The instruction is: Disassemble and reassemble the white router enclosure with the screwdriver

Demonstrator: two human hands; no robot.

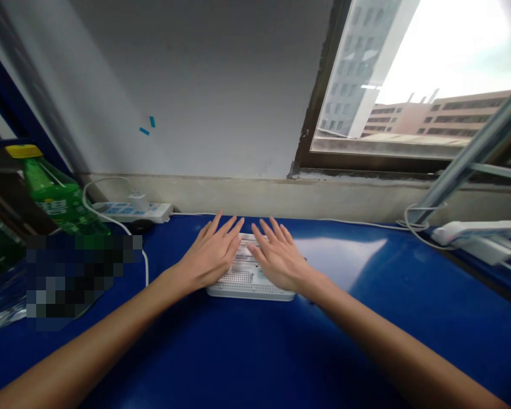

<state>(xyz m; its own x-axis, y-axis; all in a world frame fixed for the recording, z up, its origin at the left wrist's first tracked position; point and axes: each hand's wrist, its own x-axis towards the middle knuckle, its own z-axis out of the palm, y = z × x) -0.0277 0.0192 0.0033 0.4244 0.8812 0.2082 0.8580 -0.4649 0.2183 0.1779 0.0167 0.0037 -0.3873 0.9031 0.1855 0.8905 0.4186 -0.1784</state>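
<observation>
A white, flat rectangular case (243,288) with rows of small holes lies on the blue tabletop (247,352), its long side toward me. My left hand (215,250) is spread over its left part, palm down, fingers pointing to the wall. Over the right part is my right hand (276,258), also palm down with fingers apart. A narrow strip of the case shows between the two hands. Both hands hide much of its surface, and I cannot tell whether the palms touch it.
Green bottles, one with a yellow cap (51,187), stand at the left beside a blurred-out patch. A white power strip (132,211) with a plugged-in charger lies behind. At the right are another power strip (481,233), a metal bar (472,153) and a window (409,85).
</observation>
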